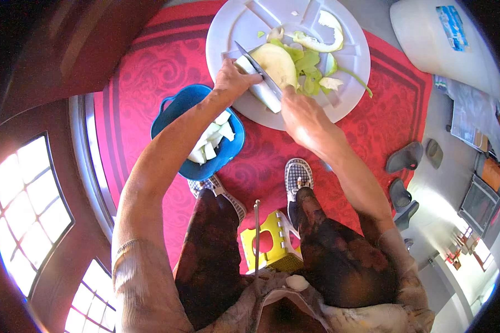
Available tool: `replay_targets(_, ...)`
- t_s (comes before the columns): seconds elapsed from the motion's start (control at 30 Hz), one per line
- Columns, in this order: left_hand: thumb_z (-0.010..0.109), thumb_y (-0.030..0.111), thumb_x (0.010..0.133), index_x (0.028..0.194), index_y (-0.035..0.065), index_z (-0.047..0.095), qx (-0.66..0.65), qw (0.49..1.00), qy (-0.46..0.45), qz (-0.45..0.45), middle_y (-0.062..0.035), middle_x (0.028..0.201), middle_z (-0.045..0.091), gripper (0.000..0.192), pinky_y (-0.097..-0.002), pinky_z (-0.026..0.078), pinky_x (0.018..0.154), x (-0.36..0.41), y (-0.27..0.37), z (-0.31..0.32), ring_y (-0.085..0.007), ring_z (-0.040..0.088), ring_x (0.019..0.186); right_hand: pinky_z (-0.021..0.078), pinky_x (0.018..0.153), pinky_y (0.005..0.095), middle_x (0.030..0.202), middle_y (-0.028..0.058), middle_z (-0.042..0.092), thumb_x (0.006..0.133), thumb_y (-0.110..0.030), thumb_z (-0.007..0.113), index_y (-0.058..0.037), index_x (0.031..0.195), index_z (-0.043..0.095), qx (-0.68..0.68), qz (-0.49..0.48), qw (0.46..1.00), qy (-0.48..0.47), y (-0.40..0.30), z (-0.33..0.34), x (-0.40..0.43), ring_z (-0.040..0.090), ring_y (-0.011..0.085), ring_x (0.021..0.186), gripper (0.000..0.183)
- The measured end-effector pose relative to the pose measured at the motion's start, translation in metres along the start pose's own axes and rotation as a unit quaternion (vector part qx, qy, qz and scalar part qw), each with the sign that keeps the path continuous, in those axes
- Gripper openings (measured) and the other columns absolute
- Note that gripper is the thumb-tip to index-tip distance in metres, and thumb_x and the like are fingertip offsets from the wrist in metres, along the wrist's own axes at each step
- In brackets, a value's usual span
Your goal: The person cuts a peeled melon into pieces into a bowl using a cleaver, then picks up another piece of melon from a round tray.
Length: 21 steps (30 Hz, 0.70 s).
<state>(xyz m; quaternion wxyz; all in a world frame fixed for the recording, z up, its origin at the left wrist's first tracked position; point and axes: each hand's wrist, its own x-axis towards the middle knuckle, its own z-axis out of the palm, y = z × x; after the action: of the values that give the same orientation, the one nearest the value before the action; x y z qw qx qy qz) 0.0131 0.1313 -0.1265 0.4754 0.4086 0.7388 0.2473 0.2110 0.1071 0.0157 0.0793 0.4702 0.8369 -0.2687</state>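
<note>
A kitchen knife (258, 66) is in my right hand (303, 114), its blade angled up and left along the cut face of a large pale peeled gourd (277, 62). My left hand (233, 79) grips a long white gourd slice (268, 96) on the near side of the blade, its thumb close to the metal. Whether the slice is fully cut off cannot be made out. Both pieces rest on a round white plastic tabletop (250, 112). Below my left forearm, a blue plastic basin (233, 145) holds several white gourd chunks (210, 137).
Green peelings (310, 66) and a curved rind strip (329, 37) litter the tabletop's right side. A yellow step stool (271, 239) stands between my legs on the red patterned mat (258, 166). Dark slippers (405, 157) lie right, below a large white container (433, 33).
</note>
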Motion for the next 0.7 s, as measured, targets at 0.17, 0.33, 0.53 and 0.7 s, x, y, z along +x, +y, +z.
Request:
replay_targets(0.17, 0.091, 0.030, 0.056, 0.131, -0.0079, 0.046, -0.011, 1.000, 0.001, 0.015, -0.0228, 0.116, 0.065, 0.095, -0.0384, 0.052, 0.097, -0.006, 0.007, 0.008, -0.0331, 0.065, 0.109, 0.0599, 0.066, 0.0448, 0.079, 0.0260, 0.069, 0.087, -0.001, 0.061, 0.0046, 0.100, 0.048, -0.012, 0.055, 0.998, 0.016, 0.015, 0.031, -0.014, 0.073, 0.0391, 0.079, 0.020)
replay_targets(0.33, 0.091, 0.024, 0.058, 0.131, -0.0058, 0.047, -0.070, 0.997, 0.020, 0.009, -0.0206, 0.117, 0.065, 0.090, -0.0402, 0.054, 0.093, -0.008, 0.006, 0.003, -0.0311, 0.067, 0.105, 0.0586, 0.060, 0.0454, 0.071, 0.0242, 0.067, 0.084, 0.003, 0.061, 0.0030, 0.096, 0.045, -0.019, -0.007, 0.997, 0.080, 0.035, 0.066, 0.004, 0.072, 0.0398, 0.070, 0.020)
replay_targets(0.53, 0.089, 0.022, 0.063, 0.130, -0.0044, 0.050, -0.091, 0.996, 0.023, -0.003, -0.0182, 0.112, 0.067, 0.082, -0.0386, 0.056, 0.088, -0.018, 0.024, 0.012, -0.0270, 0.068, 0.100, 0.0583, 0.062, 0.0475, 0.071, 0.0249, 0.067, 0.084, 0.003, 0.060, 0.0048, 0.098, 0.046, 0.024, 0.011, 0.998, 0.050, 0.051, 0.058, -0.006, 0.071, 0.0415, 0.071, 0.020)
replay_targets(0.7, 0.090, 0.027, 0.061, 0.124, -0.0036, 0.054, -0.068, 0.997, 0.001, -0.025, -0.0164, 0.104, 0.068, 0.078, -0.0383, 0.056, 0.087, -0.001, -0.005, 0.011, -0.0280, 0.068, 0.094, 0.0580, 0.065, 0.0486, 0.078, 0.0268, 0.068, 0.084, 0.003, 0.059, 0.0057, 0.100, 0.046, 0.012, 0.047, 0.999, 0.022, 0.021, 0.041, -0.015, 0.071, 0.0414, 0.075, 0.021)
